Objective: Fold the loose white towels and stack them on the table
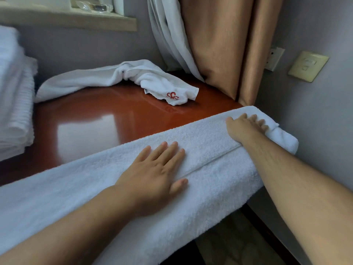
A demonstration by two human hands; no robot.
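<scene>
While the near edge is carrying the work, folded stack (13, 92): white towels are sitting piled at the far left, on the table's left end, blurred at this edge of the view.
Window ledge (76, 18): it is running along the wall at upper left and is holding a clear plastic bag (93, 6); what the bag is holding cannot be made out.
Table (95, 121): its glossy red-brown top is bearing all the towels.
Loose towel (118, 75): it is lying crumpled and unfolded along the far side of the table, well apart from the hands, with a red emblem (172, 95) showing on its right corner.
Long towel (57, 197): it is stretching across the near edge of the table, doubled lengthwise, with its front part hanging over the edge.
Left hand (154, 175): it is pressing flat on the long towel near its middle, fingers straight and together.
Curtains: a white sheer (168, 35) and a tan drape (219, 44) are hanging in the far corner.
Right hand (244, 127): it is reaching well apart from the left, fingers curling down over the long towel's bunched right end and gripping it.
Wall: a socket (274, 58) and a switch plate (307, 66) are sitting at the right.
</scene>
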